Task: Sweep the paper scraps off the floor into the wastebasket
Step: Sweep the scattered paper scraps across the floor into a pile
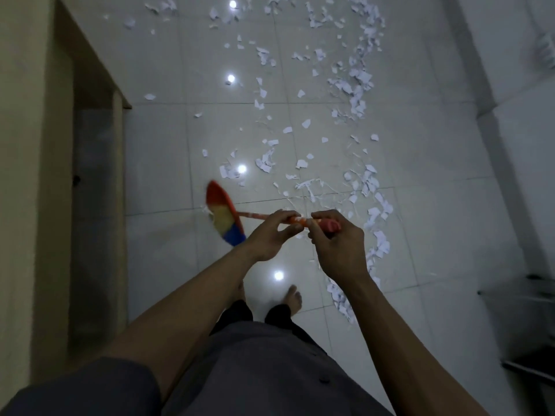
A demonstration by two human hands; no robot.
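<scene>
Broom [225, 216] lay nearly horizontal over the floor [168, 163], long axis left-right, head pointing left toward the floor's left edge. Left hand [268, 235] loosely curled on handle; right hand [338, 244] clamped at its end. Scraps [357, 85] scattered ahead and right.

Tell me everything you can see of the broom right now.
The broom has a slim orange handle and a fan-shaped head with red, yellow and blue bristles, blurred as if swinging. It looks like plastic. The head is low over the tiled floor, left of the feet; whether it touches is unclear. The left hand holds the handle loosely; the right hand grips its top end. Paper scraps lie ahead and to the right.
</scene>
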